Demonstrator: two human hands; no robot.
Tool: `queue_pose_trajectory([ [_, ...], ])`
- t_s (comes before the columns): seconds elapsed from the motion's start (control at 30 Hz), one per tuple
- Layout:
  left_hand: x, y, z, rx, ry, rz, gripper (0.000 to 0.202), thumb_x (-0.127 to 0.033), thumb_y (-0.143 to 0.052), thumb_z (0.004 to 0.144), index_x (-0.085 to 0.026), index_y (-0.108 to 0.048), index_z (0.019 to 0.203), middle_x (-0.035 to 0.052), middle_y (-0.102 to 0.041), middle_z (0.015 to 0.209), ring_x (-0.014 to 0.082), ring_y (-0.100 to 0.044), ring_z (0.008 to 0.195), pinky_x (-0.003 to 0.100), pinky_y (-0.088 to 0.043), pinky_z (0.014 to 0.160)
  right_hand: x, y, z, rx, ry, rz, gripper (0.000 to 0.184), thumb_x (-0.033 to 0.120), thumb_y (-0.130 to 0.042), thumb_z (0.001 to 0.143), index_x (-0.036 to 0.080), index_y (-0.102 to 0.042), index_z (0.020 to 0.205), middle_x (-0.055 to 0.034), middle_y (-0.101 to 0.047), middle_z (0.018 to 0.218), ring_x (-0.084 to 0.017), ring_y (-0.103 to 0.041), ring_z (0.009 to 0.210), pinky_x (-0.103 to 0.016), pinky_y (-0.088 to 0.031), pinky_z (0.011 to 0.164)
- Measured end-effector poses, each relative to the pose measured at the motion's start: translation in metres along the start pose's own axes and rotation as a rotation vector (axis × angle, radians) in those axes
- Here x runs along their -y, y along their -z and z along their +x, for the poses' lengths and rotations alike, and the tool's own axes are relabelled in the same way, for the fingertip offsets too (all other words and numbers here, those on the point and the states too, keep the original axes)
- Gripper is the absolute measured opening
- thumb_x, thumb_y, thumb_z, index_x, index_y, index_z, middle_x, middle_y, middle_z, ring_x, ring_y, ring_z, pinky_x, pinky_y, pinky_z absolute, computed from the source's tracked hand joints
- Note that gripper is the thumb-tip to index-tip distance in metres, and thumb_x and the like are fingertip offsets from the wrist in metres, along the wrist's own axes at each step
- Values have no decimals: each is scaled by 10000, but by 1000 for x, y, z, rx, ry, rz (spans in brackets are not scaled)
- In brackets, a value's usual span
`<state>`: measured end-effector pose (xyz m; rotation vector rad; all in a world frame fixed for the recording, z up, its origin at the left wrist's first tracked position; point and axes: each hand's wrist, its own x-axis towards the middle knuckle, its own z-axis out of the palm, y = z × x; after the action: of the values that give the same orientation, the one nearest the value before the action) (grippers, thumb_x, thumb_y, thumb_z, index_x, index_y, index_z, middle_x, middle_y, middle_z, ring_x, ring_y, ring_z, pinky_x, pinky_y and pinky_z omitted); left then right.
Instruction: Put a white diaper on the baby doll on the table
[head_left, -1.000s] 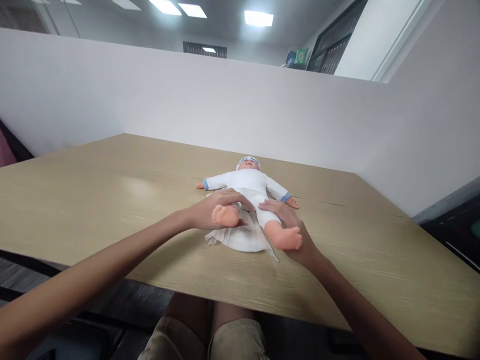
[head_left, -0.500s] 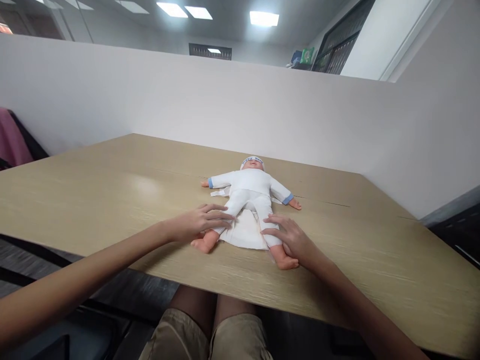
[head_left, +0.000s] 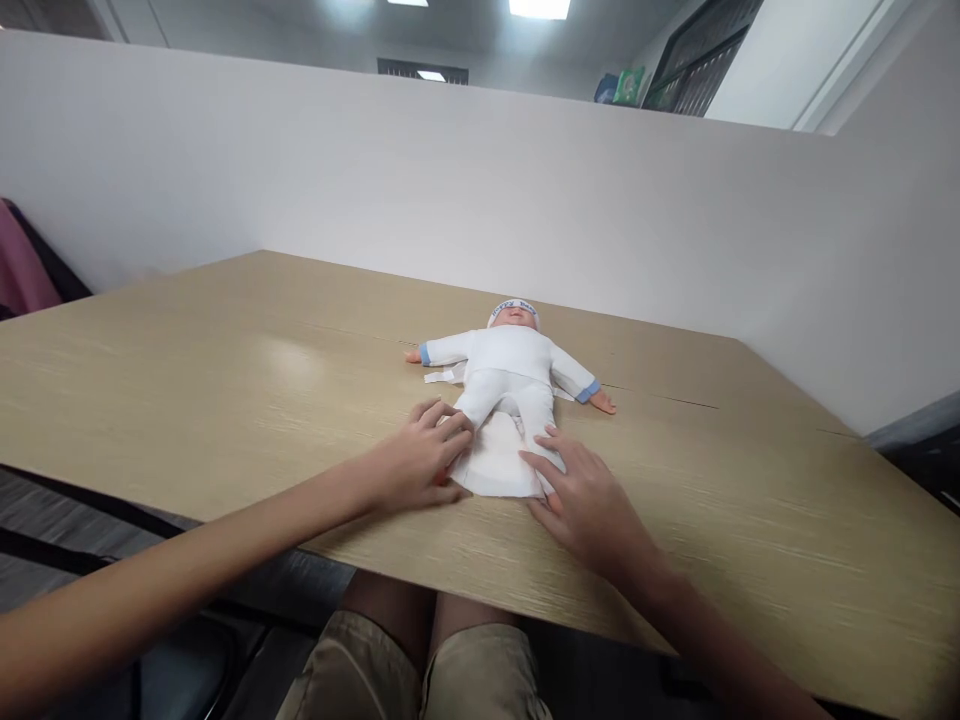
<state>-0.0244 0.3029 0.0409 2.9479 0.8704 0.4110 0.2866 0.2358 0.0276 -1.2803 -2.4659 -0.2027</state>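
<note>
A baby doll [head_left: 510, 370] in a white suit and cap lies on its back on the wooden table [head_left: 225, 370], head away from me. A white cloth or diaper [head_left: 495, 465] is spread under its legs. My left hand [head_left: 416, 462] lies over the doll's left lower leg and foot, fingers curled around it. My right hand [head_left: 585, 500] covers the other lower leg and foot, fingers laid along the leg. Both feet are hidden under my hands.
A white partition wall [head_left: 450, 180] runs behind and to the right of the table. The table's near edge is just above my knees [head_left: 420, 660]. Something pink [head_left: 22, 270] shows at the far left.
The doll's legs, raised a second ago, came down flat on the cloth. Both hands slid down over the lower legs and feet.
</note>
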Motion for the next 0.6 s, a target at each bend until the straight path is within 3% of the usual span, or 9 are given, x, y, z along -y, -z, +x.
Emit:
queue_pose_trajectory([
  [0.1,-8,-7,5,-36,61,85,270,-365,-716,974,-212,-661,1189,128,-671,1365,386,-536,1263,584,-403,1169,1,-7,4,-39,-49,-18,303,176,-610,1021,208,-761,1282,-180,-707,1401,-375,-606,1428,-556,-545,1132],
  [0.2,-4,-3,13,-62,123,12,133,-267,-621,1006,-221,-657,1125,99,-711,1204,363,-558,1191,555,-439,1097,-9,-4,13,-75,-103,28,294,137,-526,1027,214,-761,1184,-145,-756,1241,-342,-691,1237,-493,-573,1015],
  [0.3,11,10,30,-151,167,-178,146,-292,-534,1056,-225,-654,1107,82,-714,1130,323,-603,1133,507,-468,1050,-25,5,31,-124,-168,159,244,166,-507,1021,218,-727,1114,-104,-762,1041,-298,-700,997,-423,-559,876],
  [0.47,47,30,77,-320,224,-453,239,-386,-493,1070,-228,-662,1125,83,-692,1245,304,-604,1209,461,-466,1083,-57,11,81,-280,-233,396,218,321,-488,1049,213,-678,1055,-122,-730,1116,-299,-674,1075,-436,-512,1000],
  [0.6,82,28,120,-309,398,-724,240,-457,-549,1045,-226,-608,1018,40,-679,1048,273,-632,1064,408,-486,996,-89,3,131,-220,-520,611,268,432,-531,1022,230,-706,1043,-101,-752,1084,-317,-677,1070,-475,-503,1040],
])
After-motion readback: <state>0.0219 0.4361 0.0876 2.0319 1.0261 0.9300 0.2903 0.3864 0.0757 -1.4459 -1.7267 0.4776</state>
